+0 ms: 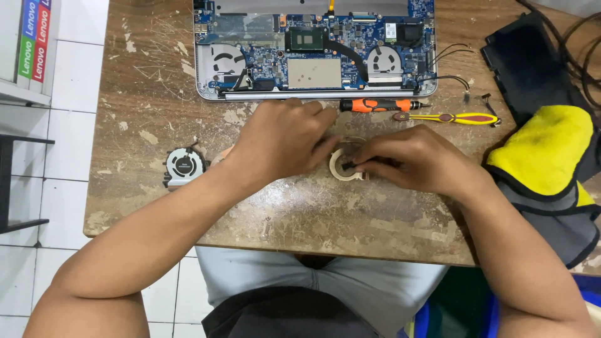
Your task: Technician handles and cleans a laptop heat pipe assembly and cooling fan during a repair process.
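A small roll of beige tape (339, 169) lies on the worn wooden table (300, 213), between my two hands. My left hand (282, 141) curls over its upper left side, fingers pinched at the roll's edge. From the right, my right hand (410, 159) pinches a small dark piece at the roll's centre. What exactly the fingertips grip is partly hidden. Beyond the hands lies an opened laptop (313, 50) with its blue circuit board and two fans exposed.
A loose laptop fan (183, 166) rests at the left of the table. An orange-and-black screwdriver (379, 105) and a yellow-handled tool (447, 117) lie below the laptop. A yellow-and-grey cloth (551, 169) and a black cover (526, 62) sit at right.
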